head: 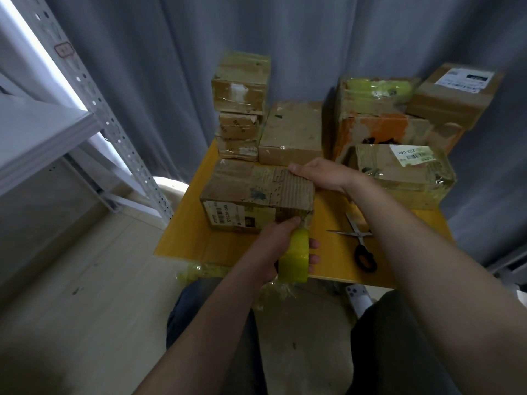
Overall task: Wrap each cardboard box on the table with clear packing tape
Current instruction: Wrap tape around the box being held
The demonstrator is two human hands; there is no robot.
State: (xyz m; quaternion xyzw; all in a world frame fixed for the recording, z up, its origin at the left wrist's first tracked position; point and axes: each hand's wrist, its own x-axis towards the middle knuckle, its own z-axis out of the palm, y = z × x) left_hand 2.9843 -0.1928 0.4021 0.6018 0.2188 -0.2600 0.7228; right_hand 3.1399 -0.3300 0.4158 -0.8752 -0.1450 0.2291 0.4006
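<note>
A makeshift parcel-packing corner of a storeroom. Slotted metal shelving (125,138) stands well left of the fingers (312,243), which hold a tape roll (295,260). A small yellow table (336,260) carries a labelled cardboard box (256,192) at the fingers, more worn boxes (241,109) stacked beyond, and scissors (360,240) to their right. A grey curtain (171,67) hangs behind, above pale floor (99,266).

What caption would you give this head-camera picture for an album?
Left hand holds a tape roll at a cardboard box while the right hand grips it.

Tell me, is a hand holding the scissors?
No, the scissors lie on the table while the left hand grips the tape roll.
</note>
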